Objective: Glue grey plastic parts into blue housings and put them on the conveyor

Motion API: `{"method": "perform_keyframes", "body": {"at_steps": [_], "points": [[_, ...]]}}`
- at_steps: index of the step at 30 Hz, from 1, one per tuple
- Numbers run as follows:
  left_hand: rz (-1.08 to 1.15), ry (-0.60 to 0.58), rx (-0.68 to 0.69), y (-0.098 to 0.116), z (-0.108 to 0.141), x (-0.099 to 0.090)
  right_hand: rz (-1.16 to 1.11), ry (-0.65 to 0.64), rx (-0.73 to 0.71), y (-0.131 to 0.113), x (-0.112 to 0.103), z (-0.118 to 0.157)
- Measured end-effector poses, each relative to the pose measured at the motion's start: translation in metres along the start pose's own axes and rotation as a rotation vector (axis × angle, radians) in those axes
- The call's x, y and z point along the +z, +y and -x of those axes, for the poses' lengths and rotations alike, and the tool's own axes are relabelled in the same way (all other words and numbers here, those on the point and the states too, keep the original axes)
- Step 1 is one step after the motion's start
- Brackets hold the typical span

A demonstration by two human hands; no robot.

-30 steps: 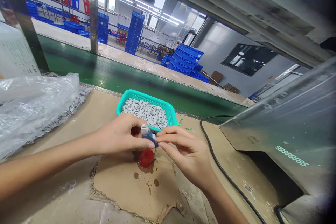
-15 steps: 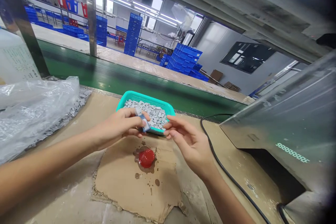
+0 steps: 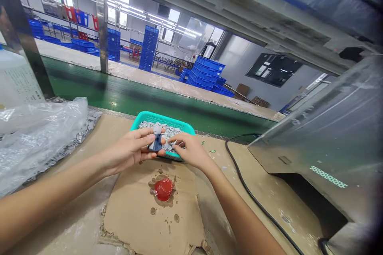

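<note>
My left hand (image 3: 134,148) holds a dark blue block (image 3: 156,143) with a light grey piece (image 3: 157,128) at its top, in front of a turquoise basket (image 3: 187,127). Many small grey pieces (image 3: 146,124) fill the basket. Just right of the block, my right hand (image 3: 188,149) reaches over the basket's right part, thumb and fingers bent toward each other; whether anything small is between the fingertips cannot be made out. Below the hands a red cup-like object (image 3: 163,189) stands on a cardboard sheet (image 3: 131,203), ringed by wet spots.
Clear plastic sheeting (image 3: 44,127) covers more grey pieces on the left, beside a white container (image 3: 18,77). A black cable (image 3: 248,191) curves along the right, next to a metal housing (image 3: 323,127). Behind the basket runs a green belt (image 3: 125,93).
My right hand has moved left, to the basket and close to the block. The block in my left hand is turned more upright. The whole view has shifted slightly.
</note>
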State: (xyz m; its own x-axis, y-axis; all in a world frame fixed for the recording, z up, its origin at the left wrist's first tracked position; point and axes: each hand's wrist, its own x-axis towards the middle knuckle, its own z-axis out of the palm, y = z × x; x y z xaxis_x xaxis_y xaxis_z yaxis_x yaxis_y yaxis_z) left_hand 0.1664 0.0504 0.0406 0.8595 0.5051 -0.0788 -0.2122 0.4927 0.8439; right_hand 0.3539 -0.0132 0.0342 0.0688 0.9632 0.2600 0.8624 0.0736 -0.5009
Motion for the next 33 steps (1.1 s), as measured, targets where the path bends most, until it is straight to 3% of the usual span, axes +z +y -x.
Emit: {"method": "perform_keyframes", "body": {"at_steps": [8, 12, 18, 24, 33], "points": [[0.094, 0.075, -0.050, -0.001, -0.001, 0.003, 0.076, -0.140, -0.021, 0.001, -0.002, -0.007], [0.107, 0.058, -0.080, -0.001, -0.001, 0.002, 0.073, -0.201, 0.004, 0.001, -0.004, -0.009], [0.160, 0.082, 0.024, -0.008, -0.004, -0.001, 0.040, -0.222, 0.045, 0.003, -0.005, -0.011], [0.051, 0.057, 0.175, -0.011, -0.001, 0.002, -0.030, -0.144, 0.097, 0.010, -0.001, -0.012], [-0.045, 0.091, 0.190, -0.009, -0.002, 0.004, -0.321, 0.076, 0.155, 0.014, 0.003, -0.008]]}}
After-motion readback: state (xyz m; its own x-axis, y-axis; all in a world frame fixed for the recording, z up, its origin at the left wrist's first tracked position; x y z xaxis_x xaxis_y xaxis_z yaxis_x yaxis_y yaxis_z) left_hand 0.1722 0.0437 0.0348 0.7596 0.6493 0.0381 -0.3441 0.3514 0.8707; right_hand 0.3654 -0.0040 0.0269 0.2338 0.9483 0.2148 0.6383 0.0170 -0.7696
